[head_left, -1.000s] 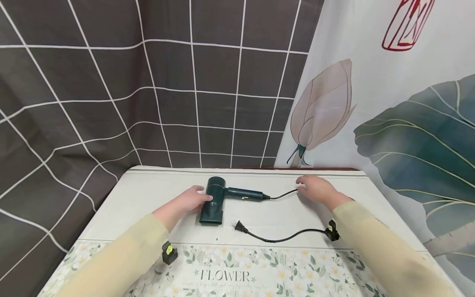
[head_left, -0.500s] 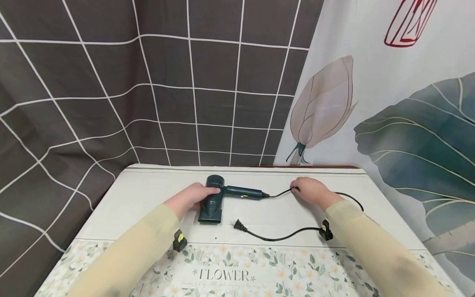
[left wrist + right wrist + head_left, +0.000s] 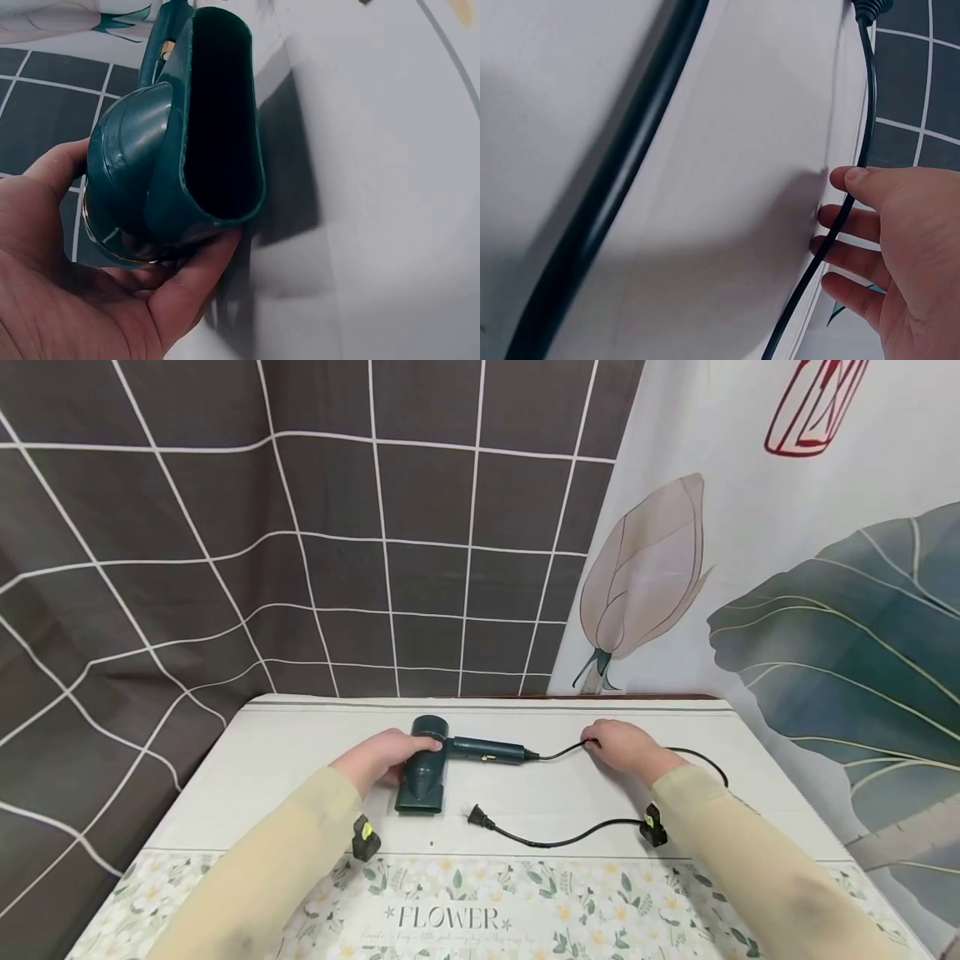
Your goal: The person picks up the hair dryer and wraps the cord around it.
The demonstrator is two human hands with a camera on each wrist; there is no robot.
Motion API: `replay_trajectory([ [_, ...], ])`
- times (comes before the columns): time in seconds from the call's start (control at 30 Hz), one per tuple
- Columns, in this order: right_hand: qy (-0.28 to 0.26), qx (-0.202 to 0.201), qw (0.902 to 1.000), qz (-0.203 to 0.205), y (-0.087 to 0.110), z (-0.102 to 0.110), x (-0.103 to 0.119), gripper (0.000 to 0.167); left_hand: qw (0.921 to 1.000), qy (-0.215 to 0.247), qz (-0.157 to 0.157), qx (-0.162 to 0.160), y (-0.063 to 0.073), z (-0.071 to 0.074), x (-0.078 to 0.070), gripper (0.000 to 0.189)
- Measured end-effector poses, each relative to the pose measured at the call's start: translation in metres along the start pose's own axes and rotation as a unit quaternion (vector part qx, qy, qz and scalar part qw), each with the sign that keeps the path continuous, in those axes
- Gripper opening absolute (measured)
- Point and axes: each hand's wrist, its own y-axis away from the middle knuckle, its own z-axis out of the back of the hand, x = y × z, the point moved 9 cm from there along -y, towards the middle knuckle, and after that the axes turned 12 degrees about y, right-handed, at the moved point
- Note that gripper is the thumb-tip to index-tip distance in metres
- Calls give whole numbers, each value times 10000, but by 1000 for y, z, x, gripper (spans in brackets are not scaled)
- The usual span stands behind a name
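Note:
A dark green hair dryer (image 3: 422, 781) lies at the back of the table, left of the middle, its handle (image 3: 487, 750) pointing right. My left hand (image 3: 381, 753) grips its barrel from the left, thumb on top. In the left wrist view the flat, wide nozzle (image 3: 169, 161) faces the camera, with fingers curled under the barrel. To the right, my right hand (image 3: 622, 745) pinches the black cord (image 3: 557, 755) a short way from the handle. In the right wrist view the thumb and forefinger meet on this cord (image 3: 802, 285), while the other fingers lie behind it.
The two-pin plug (image 3: 478, 817) lies in front of the dryer, its cord running right beneath the right wrist. A white table cover (image 3: 517, 797) with a floral front band lies underneath. Behind hang a dark grid curtain (image 3: 427, 577) and a flower-printed white curtain (image 3: 735, 693).
My left hand has closed farther over the dryer's barrel. My right hand has moved slightly left and taken the cord between thumb and finger, and a cord loop now shows behind the right wrist.

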Motion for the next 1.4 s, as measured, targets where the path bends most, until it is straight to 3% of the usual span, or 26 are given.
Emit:
replay_trajectory([
  [0.37, -185, -114, 9998, -19, 4, 2, -1, 13, 9998, 27, -192, 51, 6, -5, 0, 74],
  [0.6, -544, -650, 9964, -99, 12, 20, -2, 14, 9985, 473, -218, 153, 14, -3, 9, 76],
  [0.77, -706, -1101, 9905, -430, 21, 32, -7, 17, 9950, 873, -323, 369, 27, -5, 13, 76],
  [0.9, -831, -1243, 9871, -580, 31, 40, -3, 18, 9926, 1067, -434, 377, 38, -3, 15, 81],
  [1.07, -1018, -1294, 9850, -507, 42, 49, 8, 17, 9919, 1085, -601, 276, 53, 4, 16, 87],
  [1.4, -1139, -1651, 9793, -277, 69, 62, 27, 16, 9918, 1091, -649, 143, 83, 9, 27, 94],
])
